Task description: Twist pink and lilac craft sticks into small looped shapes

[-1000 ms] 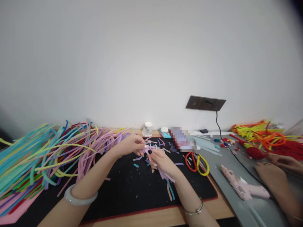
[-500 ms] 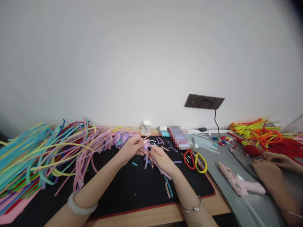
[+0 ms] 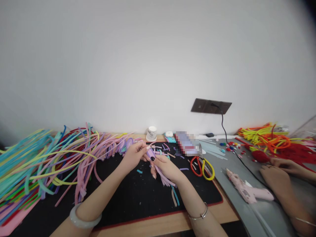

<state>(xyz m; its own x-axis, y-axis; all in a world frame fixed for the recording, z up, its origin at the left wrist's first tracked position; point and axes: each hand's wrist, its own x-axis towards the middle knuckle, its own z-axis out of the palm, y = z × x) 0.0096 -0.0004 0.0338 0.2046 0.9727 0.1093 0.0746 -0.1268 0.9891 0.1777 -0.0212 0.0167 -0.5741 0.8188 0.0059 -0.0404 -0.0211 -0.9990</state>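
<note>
Over the black mat [image 3: 123, 197], my two hands meet around a bunch of purple pipe cleaners [image 3: 150, 153]. My left hand [image 3: 134, 157] pinches its upper end with thumb and fingers. The thumb of my right hand [image 3: 166, 167] presses on the lower part, the other fingers curled below it. Pale purple tails hang out under my right palm. Finished-looking purple and pink looped pipe cleaners [image 3: 120, 144] lie just beyond my left hand. Short cut scraps [image 3: 170, 153] are scattered on the mat behind and beside my right hand.
Long coloured pipe cleaners [image 3: 49, 158] cover the left side. Scissors [image 3: 196, 166] with red and yellow handles lie right of my hands. A white cup [image 3: 151, 133] stands by the wall. A pink glue gun [image 3: 249, 189] and another person's hands [image 3: 276, 176] are at the right.
My right hand's fingers have shifted down and curled under the bunch, and its thumb now lies lower. More of the purple piece and its hanging tails shows.
</note>
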